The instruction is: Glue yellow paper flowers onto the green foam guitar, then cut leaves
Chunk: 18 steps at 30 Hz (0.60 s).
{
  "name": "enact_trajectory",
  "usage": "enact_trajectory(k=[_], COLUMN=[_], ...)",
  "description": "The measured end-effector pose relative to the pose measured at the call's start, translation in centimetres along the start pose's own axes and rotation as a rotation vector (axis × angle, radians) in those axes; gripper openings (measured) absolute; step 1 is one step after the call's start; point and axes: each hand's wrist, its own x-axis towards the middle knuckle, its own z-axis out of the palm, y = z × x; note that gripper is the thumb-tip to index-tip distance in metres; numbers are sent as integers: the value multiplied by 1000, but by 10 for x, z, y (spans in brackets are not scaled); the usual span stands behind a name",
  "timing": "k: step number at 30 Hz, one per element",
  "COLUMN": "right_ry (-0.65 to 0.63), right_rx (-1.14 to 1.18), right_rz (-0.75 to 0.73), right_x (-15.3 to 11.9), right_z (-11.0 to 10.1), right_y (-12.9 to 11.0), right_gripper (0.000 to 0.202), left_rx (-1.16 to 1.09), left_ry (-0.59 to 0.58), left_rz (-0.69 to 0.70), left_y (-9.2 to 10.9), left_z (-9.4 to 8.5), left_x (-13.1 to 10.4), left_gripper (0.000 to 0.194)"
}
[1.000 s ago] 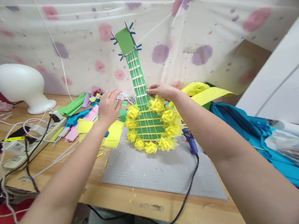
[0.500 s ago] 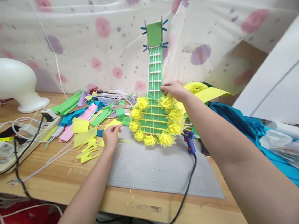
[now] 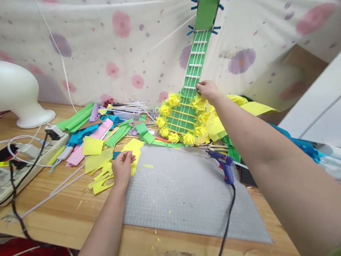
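Gtr (image 3: 185, 118) now shifted back off mat (image 3: 176, 191), freeing workspace; R hand (image 3: 209, 90) pinching neck, L hand (image 3: 122, 167) fingertips together, can't tell if holding anything.

Pink and purple flowers (image 3: 121, 24) pattern the white sheet (image 3: 158, 61) behind the toy guitar (image 3: 197, 60), itself green with white frets (image 3: 195, 65) and yellow paper roses (image 3: 174, 100); before it lie a grey gridded mat (image 3: 182, 190) and purple-blue glue gun (image 3: 225, 165).

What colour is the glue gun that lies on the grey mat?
The glue gun is purple-blue, seen best in the head view.
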Motion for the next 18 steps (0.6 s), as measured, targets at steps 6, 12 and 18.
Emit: enact_trajectory(k=[6,12,18], right_ry=[-2,-32,-5], right_rx=[21,134,131], right_rz=[40,-16,-44], right_x=[22,28,23], right_z=[16,34,29], right_y=[-5,-11,-26], right_gripper=[15,12,17], left_rx=[-7,8,32], left_ry=[-27,12,88], left_rz=[11,-65,-75], left_y=[-14,-14,-9], left_z=[2,4,10], left_x=[9,11,11], left_gripper=[27,21,24])
